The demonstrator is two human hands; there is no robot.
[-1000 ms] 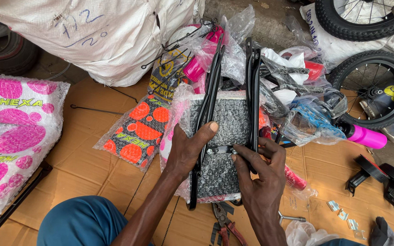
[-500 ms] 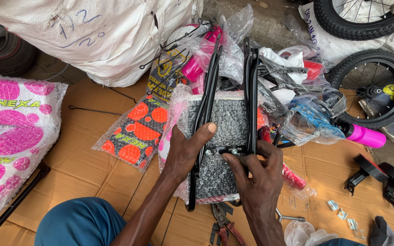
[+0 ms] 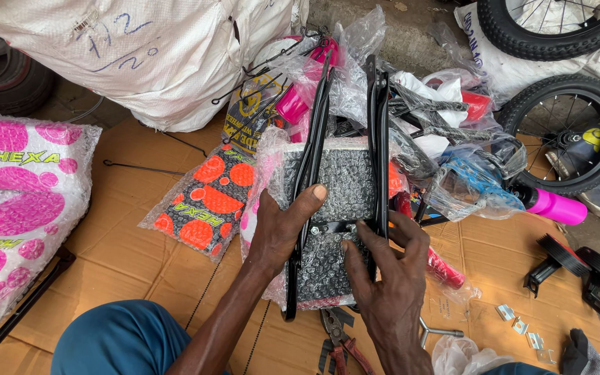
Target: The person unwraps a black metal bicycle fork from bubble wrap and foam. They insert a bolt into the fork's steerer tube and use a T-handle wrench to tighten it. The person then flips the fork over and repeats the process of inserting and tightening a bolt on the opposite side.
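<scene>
A black metal bicycle frame part [image 3: 378,146] with two long parallel bars lies over a bubble-wrapped panel [image 3: 342,182] on the cardboard floor. My left hand [image 3: 282,229] grips the left bar, thumb pressed across the wrap. My right hand [image 3: 387,274] holds the right bar, its fingers on the small black cross bracket [image 3: 332,228] between the bars. Pliers with red handles [image 3: 338,340] lie just below the frame, near my right wrist.
Bubble-wrapped pink-spotted parts [image 3: 19,208] lie left, an orange-spotted one [image 3: 206,201] beside the frame. A big white sack [image 3: 140,55] is behind. Small wheels [image 3: 571,132], a pink grip [image 3: 557,207], black pedals [image 3: 578,264] and metal clips [image 3: 519,323] sit right. My blue-clad knee [image 3: 116,344] is at the bottom.
My right hand has shifted a little, its fingers now spread more along the bracket and right bar. The left hand and the frame have stayed in place.
</scene>
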